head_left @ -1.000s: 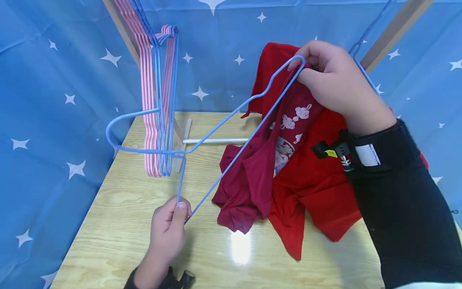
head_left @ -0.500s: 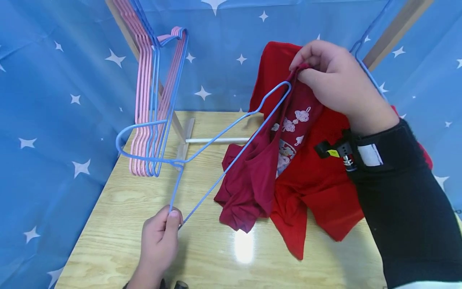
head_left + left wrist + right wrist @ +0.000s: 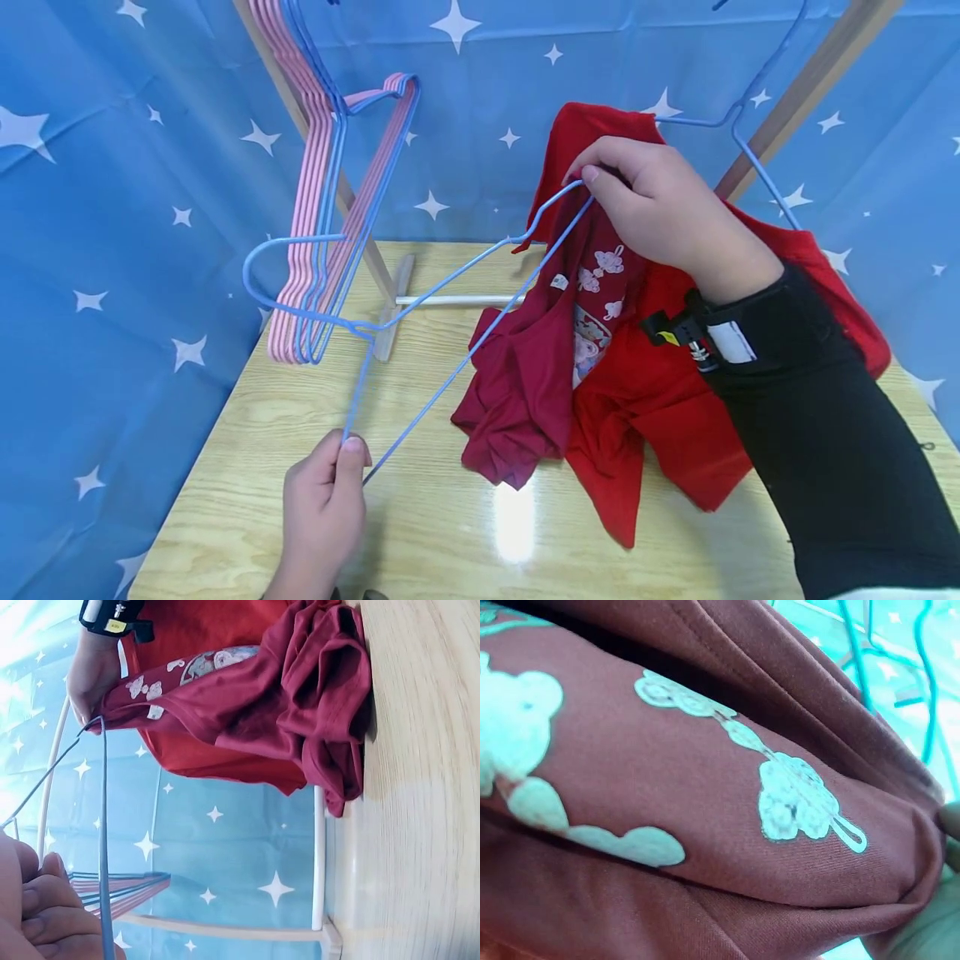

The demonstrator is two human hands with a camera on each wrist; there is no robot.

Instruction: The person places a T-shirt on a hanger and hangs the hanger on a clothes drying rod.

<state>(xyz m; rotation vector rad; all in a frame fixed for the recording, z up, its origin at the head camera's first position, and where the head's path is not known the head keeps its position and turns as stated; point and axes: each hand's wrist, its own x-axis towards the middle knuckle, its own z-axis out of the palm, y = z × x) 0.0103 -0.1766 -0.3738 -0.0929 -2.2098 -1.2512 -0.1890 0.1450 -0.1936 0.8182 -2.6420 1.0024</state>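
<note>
My left hand [image 3: 326, 504] grips one end of a blue wire hanger [image 3: 367, 326], thumb on top, its hook pointing left. With the right hand [image 3: 660, 204] I pinch the upper edge of a maroon shirt [image 3: 525, 383], which has pale flower and cartoon prints. The hanger's other end reaches the right fingertips at that edge, its tip hidden behind them. In the left wrist view the hanger's tip overlaps the top corner of the maroon shirt [image 3: 247, 727]. Fabric fills the right wrist view, the printed shirt front [image 3: 705, 795] bunched toward my right hand [image 3: 922, 926].
Behind the shirt a red garment [image 3: 682, 408] hangs from another blue hanger [image 3: 761, 167] at the right. Several pink and blue hangers [image 3: 303, 225] hang at the left. A wooden rack post [image 3: 378, 271] and a white bar [image 3: 457, 300] stand over the wooden table [image 3: 240, 500].
The right hand has come down and left with the shirt edge, onto the hanger's tip. Earlier the tip overlapped the fingers, then slipped below them. My left hand has shifted slightly down and left.
</note>
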